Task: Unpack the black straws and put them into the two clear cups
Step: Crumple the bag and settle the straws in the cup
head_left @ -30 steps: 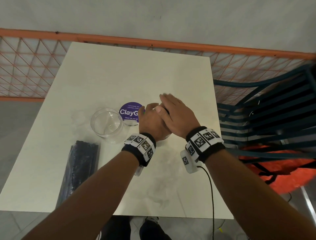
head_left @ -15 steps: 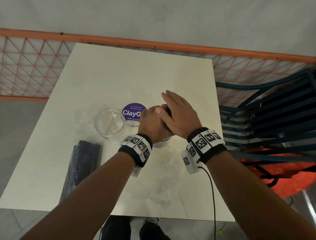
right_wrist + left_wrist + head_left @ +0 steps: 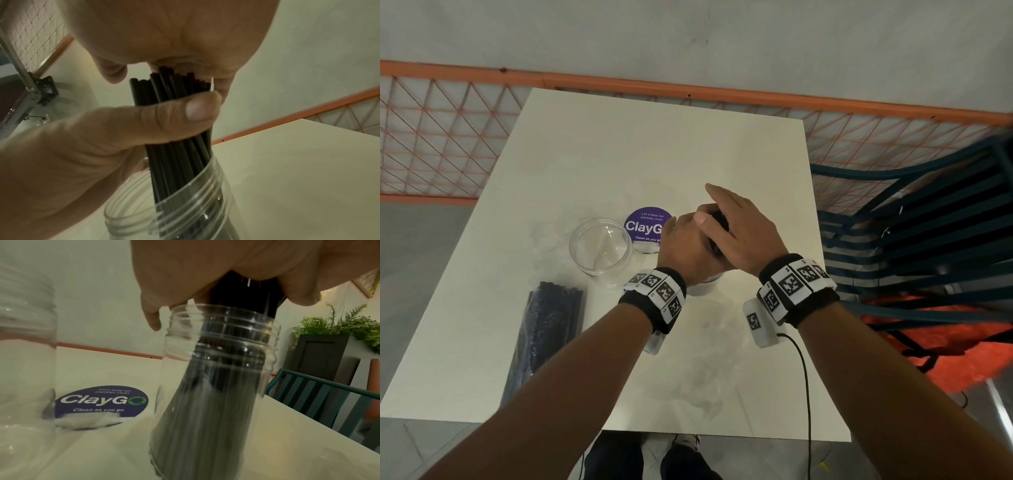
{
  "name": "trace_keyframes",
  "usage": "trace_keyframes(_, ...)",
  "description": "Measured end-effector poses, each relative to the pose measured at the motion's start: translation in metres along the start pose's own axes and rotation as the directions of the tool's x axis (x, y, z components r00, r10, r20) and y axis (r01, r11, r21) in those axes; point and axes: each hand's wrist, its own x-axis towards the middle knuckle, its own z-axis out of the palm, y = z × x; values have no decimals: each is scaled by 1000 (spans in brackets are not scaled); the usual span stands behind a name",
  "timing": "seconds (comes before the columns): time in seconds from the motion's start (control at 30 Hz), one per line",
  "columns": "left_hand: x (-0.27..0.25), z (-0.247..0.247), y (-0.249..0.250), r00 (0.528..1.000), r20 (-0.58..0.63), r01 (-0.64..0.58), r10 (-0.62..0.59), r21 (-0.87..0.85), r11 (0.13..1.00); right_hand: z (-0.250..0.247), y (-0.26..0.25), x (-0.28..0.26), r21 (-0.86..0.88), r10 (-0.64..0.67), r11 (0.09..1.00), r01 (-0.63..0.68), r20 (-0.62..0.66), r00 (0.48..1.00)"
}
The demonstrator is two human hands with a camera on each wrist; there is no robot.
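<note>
A bundle of black straws (image 3: 176, 162) stands in a clear cup (image 3: 216, 386) at the table's middle. My left hand (image 3: 685, 243) grips the bundle just above the cup's rim, its thumb (image 3: 164, 118) wrapped across the straws. My right hand (image 3: 736, 222) lies flat over the straws' top ends with its fingers straight. In the head view the hands hide most of this cup (image 3: 700, 286). A second clear cup (image 3: 601, 251) stands empty to the left. A plastic pack of black straws (image 3: 548, 329) lies near the table's left edge.
A round purple ClayGo sticker (image 3: 645, 228) lies on the white table (image 3: 654, 154) behind the cups. An orange mesh railing (image 3: 448, 137) runs along the far side. A dark teal chair (image 3: 911, 240) stands to the right. A black cable (image 3: 806, 387) hangs from my right wrist.
My right hand has tilted its fingers up a little over the bundle, so black straw ends now show between the two hands. The left hand keeps its hold.
</note>
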Motion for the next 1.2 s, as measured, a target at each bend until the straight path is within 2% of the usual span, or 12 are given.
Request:
trace_keyframes(0.27, -1, 0, -3, 994, 33, 103, -100, -139, 985, -14, 7, -1, 157, 61, 987, -46, -94, 994)
trace_keyframes(0.53, -4, -10, 2, 988, 57, 151, -141, -243, 958, -28, 14, 2, 173, 34, 985, -10, -140, 990)
trace_keyframes(0.67, -9, -23, 2, 993, 40, 119, -112, -290, 950, -42, -2, 1, 159, -41, 984, 77, -218, 975)
trace_keyframes(0.8, -26, -34, 3, 998, 7, 62, -63, -320, 945, -48, -30, -12, 125, -147, 972, 201, -348, 926)
trace_keyframes(0.87, -44, -41, 1, 999, 15, 43, -41, -388, 921, -46, -44, -27, 146, -168, 960, 238, -380, 910)
trace_keyframes(0.93, -72, -48, -8, 999, 10, 43, -43, -447, 894, -42, -57, -47, 212, -173, 943, 258, -351, 920)
trace_keyframes(1.03, -126, -54, -33, 995, -16, 79, -95, -442, 894, -23, -66, -76, 325, -138, 929, 179, -147, 979)
trace_keyframes(1.1, -156, -56, -54, 982, -31, 150, -185, -463, 873, -1, -67, -88, 304, -136, 944, 131, -6, 991)
trace_keyframes(1.2, -185, -56, -86, 950, -12, 264, -312, -504, 822, 31, -70, -101, 205, -160, 971, 121, 185, 970)
